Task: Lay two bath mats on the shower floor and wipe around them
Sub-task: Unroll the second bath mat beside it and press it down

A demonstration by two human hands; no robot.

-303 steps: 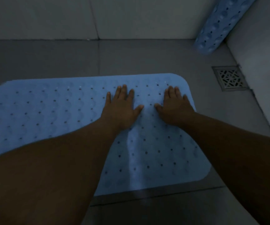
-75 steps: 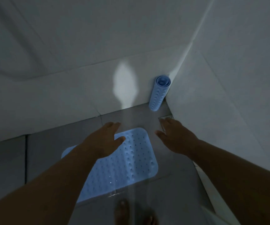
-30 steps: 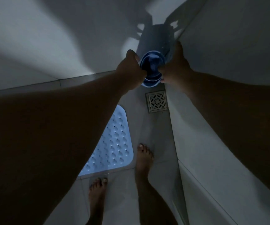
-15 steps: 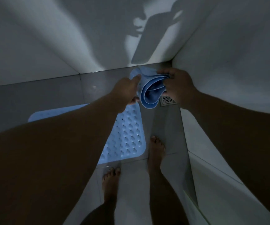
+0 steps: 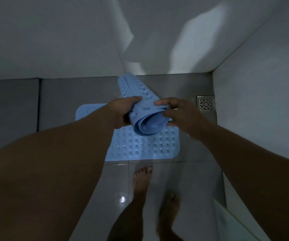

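A blue bath mat [image 5: 145, 145] with round bumps lies flat on the grey shower floor [image 5: 70, 98], partly hidden by my left forearm. Above it I hold a second blue mat, still rolled [image 5: 140, 103], its open end facing me and its far end pointing at the back wall. My left hand [image 5: 122, 110] grips the roll's left side. My right hand [image 5: 176, 110] holds its right edge with the fingers curled over the top layer.
A square metal drain grate [image 5: 205, 103] sits in the floor's back right corner. White walls close in at the back and right. My bare feet [image 5: 141, 181] stand on glossy wet tiles just in front of the flat mat.
Both hands took the rolled mat from the back right corner, lifted it and carried it left. It now hangs over the flat mat, tipped away from me.
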